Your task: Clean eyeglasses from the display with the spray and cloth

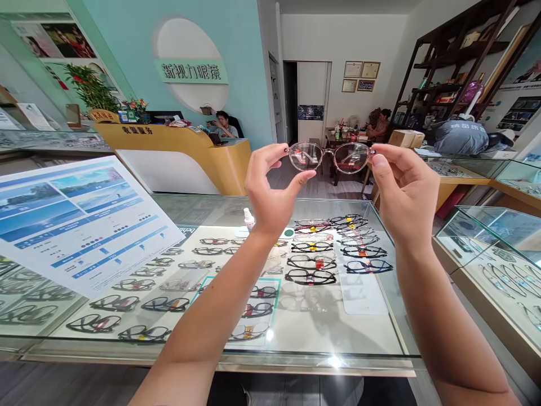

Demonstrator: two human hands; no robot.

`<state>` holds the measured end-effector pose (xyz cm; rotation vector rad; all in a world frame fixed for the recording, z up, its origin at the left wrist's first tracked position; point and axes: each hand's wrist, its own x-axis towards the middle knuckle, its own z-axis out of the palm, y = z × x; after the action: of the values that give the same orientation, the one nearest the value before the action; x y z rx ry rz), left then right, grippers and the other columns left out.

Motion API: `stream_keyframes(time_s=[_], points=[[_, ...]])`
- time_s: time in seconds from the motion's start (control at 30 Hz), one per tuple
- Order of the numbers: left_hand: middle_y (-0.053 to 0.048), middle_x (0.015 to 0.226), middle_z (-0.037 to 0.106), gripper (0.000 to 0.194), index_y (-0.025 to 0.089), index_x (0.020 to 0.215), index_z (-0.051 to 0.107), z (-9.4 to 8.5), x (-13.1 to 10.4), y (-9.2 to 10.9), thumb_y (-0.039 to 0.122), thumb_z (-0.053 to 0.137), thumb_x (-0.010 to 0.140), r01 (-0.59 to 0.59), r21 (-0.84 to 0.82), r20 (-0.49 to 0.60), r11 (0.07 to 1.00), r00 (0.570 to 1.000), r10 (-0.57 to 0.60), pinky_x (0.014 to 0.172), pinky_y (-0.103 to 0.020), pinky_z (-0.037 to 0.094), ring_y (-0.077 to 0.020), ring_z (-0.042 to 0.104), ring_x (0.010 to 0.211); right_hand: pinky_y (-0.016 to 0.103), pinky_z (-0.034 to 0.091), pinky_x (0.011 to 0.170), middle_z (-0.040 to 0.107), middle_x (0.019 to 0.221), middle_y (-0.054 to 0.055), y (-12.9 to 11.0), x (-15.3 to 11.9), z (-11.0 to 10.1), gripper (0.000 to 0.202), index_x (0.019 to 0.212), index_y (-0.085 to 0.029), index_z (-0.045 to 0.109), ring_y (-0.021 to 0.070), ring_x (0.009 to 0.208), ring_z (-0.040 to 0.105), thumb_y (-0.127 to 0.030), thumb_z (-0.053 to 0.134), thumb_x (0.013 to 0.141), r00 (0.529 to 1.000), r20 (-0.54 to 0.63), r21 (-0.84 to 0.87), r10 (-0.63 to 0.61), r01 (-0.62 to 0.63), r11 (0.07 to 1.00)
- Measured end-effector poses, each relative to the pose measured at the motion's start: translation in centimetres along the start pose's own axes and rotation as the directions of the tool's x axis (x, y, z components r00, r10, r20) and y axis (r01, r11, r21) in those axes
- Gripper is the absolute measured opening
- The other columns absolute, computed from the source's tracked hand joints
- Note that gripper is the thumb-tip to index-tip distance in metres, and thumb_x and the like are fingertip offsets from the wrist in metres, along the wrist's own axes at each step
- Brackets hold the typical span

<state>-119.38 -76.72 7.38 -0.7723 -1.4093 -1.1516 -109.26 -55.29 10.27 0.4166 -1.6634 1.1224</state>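
Observation:
Held up above the glass counter is a pair of eyeglasses [328, 151] with round lenses and a thin, pale, see-through frame. My left hand [270, 189] grips its left end by the hinge, thumb stretched below the left lens. At the opposite end, my right hand [401, 192] pinches the hinge between thumb and fingers. A red mark shows on the right lens. Below my hands, several dark-framed glasses [311, 276] lie in rows, with a blue-framed pair [369, 266] to their right. A small white bottle [248, 219] stands behind my left forearm.
A printed sheet [84, 225] lies across the counter's left side. The glass display counter [329, 352] spans the front, with another display case [499, 265] at right. A yellow reception desk [177, 152] stands behind, a person [227, 127] seated there. Another person [380, 125] sits farther back.

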Motion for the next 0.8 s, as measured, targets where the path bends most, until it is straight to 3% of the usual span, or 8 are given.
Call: stream_keyframes(time_s=[0.33, 0.57, 0.8], points=[[-0.008, 0.137, 0.069, 0.068, 0.033, 0.137, 0.060, 0.8, -0.3, -0.7, 0.069, 0.085, 0.085, 0.071, -0.133, 0.040, 0.989, 0.997, -0.066, 0.112, -0.047, 0.060, -0.0300, 0.072, 0.133, 0.043, 0.065, 0.100, 0.078, 0.111, 0.006, -0.6, -0.1, 0.4, 0.020, 0.112, -0.026, 0.075, 0.0218, 0.105, 0.076, -0.044, 0.074, 0.103, 0.999, -0.049, -0.015, -0.019, 0.019, 1.000], [-0.010, 0.145, 0.065, 0.065, 0.036, 0.146, 0.054, 1.1, -0.9, 1.1, 0.064, 0.080, 0.093, 0.091, -0.043, 0.040, 0.995, 0.995, -0.089, 0.117, -0.050, 0.057, -0.0294, 0.068, 0.137, 0.046, 0.064, 0.103, 0.076, 0.115, 0.008, -0.4, -0.3, 0.8, 0.023, 0.117, -0.027, 0.072, 0.0240, 0.110, 0.075, -0.047, 0.065, 0.107, 0.998, -0.059, -0.050, -0.009, 0.006, 0.999], [-0.011, 0.150, 0.062, 0.065, 0.034, 0.150, 0.051, 1.3, -1.4, 2.2, 0.061, 0.076, 0.096, 0.036, 0.052, -0.037, 0.998, 0.999, -0.034, 0.115, -0.052, 0.057, -0.0310, 0.061, 0.145, 0.046, 0.062, 0.107, 0.076, 0.123, 0.008, 0.9, -0.5, 1.6, 0.028, 0.124, -0.028, 0.071, 0.0239, 0.119, 0.074, -0.049, 0.063, 0.108, 0.995, -0.030, 0.061, 0.091, -0.089, 0.994]])
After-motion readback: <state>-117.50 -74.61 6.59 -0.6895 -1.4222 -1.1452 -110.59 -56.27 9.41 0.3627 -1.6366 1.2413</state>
